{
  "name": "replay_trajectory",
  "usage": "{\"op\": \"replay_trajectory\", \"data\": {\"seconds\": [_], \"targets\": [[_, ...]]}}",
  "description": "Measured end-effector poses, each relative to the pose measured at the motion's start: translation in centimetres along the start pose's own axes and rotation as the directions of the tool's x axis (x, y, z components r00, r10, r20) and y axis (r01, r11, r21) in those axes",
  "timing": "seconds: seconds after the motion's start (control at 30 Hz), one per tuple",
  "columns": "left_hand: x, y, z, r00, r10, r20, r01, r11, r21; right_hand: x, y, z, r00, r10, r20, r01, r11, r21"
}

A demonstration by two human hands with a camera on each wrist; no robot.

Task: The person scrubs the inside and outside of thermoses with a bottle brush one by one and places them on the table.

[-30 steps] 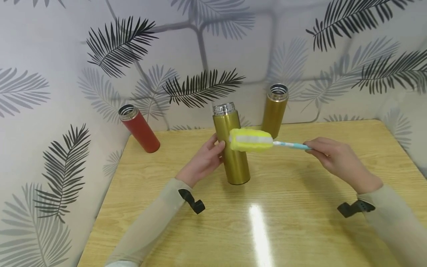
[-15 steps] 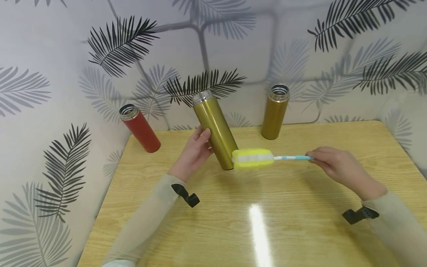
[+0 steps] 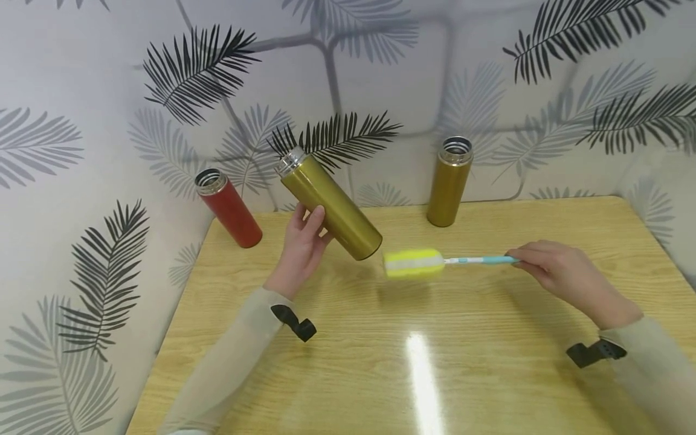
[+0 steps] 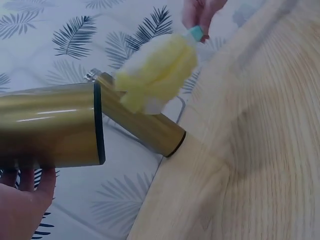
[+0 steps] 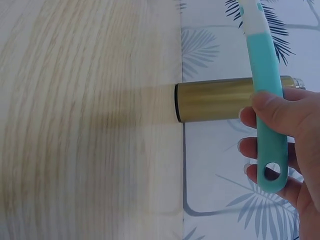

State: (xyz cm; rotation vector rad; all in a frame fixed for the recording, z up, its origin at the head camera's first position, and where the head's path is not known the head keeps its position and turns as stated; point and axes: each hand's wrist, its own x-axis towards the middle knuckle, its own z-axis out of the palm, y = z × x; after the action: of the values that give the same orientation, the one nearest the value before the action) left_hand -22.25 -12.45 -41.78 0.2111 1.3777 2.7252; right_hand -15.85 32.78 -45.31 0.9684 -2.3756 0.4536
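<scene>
Now your left hand grips the tall gold flask, left of the short gold flask; yours leans, neck up and left. Your right hand holds the sponge brush sideways in front of the short one, yellow head pointing left, near your flask's bottom.

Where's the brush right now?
In the head view, the brush is in the right hand, its yellow end just right of the tilted gold bottle in the left hand.
</scene>
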Motion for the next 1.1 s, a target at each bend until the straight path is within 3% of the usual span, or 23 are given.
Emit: {"op": "replay_trajectory", "data": {"seconds": [0.37, 0.47, 0.57, 0.63, 0.73, 0.87, 1.0, 1.1], "targets": [[-1.0, -0.1, 0.8, 0.993, 0.076, -0.095, -0.057, 0.980, 0.190, 2.4, -1.1, 0.2, 0.998, 0.051, -0.043, -0.051, 0.999, 0.004], [-1.1, -0.3, 0.9, 0.986, 0.131, -0.105, -0.088, 0.935, 0.343, 3.3, -1.5, 0.6, 0.995, 0.055, -0.079, -0.055, 0.998, 0.010], [-1.3, -0.6, 0.9, 0.973, 0.205, -0.102, -0.125, 0.851, 0.511, 4.2, -1.8, 1.1, 0.992, 0.051, -0.118, -0.048, 0.999, 0.026], [-1.3, -0.8, 1.0, 0.965, 0.244, -0.099, -0.147, 0.810, 0.568, 4.8, -2.1, 1.4, 0.989, 0.041, -0.144, -0.036, 0.999, 0.034], [-1.2, -1.2, 1.1, 0.956, 0.277, -0.101, -0.164, 0.785, 0.597, 5.5, -2.4, 2.0, 0.984, 0.015, -0.178, -0.008, 0.999, 0.041], [-1.3, -1.5, 1.6, 0.958, 0.273, -0.091, -0.162, 0.772, 0.615, 6.1, -3.1, 2.7, 0.977, -0.015, -0.215, 0.028, 0.998, 0.057], [-1.2, -1.5, 1.8, 0.959, 0.273, -0.075, -0.166, 0.757, 0.633, 6.1, -3.6, 2.8, 0.975, -0.036, -0.220, 0.055, 0.995, 0.081], [-1.1, -1.3, 1.9, 0.953, 0.294, -0.077, -0.177, 0.743, 0.646, 5.8, -3.6, 2.6, 0.977, -0.034, -0.210, 0.057, 0.993, 0.102]]}}
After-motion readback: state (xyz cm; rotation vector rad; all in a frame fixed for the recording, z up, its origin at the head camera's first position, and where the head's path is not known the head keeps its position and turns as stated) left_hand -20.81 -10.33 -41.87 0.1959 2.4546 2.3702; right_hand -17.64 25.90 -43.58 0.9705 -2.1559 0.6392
